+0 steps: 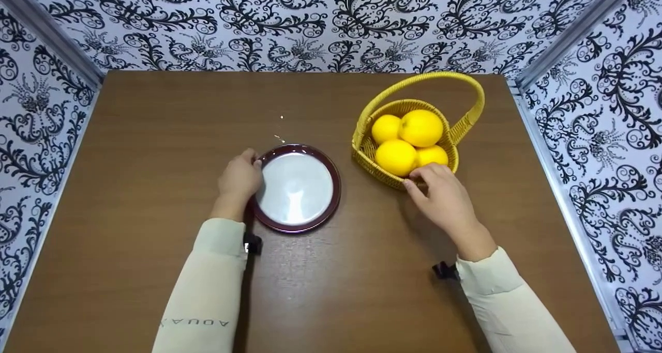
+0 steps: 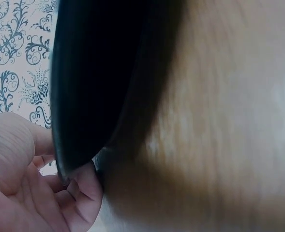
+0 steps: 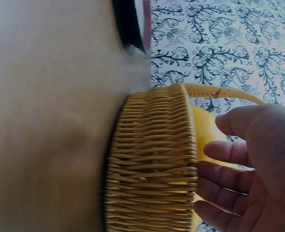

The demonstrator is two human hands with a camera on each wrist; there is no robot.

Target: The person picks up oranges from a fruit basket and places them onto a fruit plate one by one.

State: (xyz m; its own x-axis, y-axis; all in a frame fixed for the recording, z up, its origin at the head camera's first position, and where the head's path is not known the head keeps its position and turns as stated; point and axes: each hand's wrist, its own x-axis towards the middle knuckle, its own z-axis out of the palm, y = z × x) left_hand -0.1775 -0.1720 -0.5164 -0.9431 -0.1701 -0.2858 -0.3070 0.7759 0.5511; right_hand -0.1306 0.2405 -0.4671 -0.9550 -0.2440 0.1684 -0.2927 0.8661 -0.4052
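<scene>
In the head view my left hand (image 1: 241, 178) pinches the left rim of a round plate (image 1: 296, 187) with a pale centre and dark red border. The left wrist view has its fingers curled at the edge of the plate's dark underside (image 2: 98, 72). To the right stands a yellow wicker basket (image 1: 380, 174) holding several smooth yellow fruits (image 1: 396, 157), like lemons. My right hand (image 1: 444, 195) is at the basket's front rim, fingers loosely bent and thumb apart. In the right wrist view its fingertips (image 3: 207, 169) are close to the rim; whether they touch is unclear.
Everything stands on a brown wooden table (image 1: 170, 120). Patterned black-and-white walls (image 1: 279, 27) enclose its back and sides. The basket's tall handle (image 1: 439, 75) arches above the fruit. Small light marks (image 1: 280, 138) show behind the plate.
</scene>
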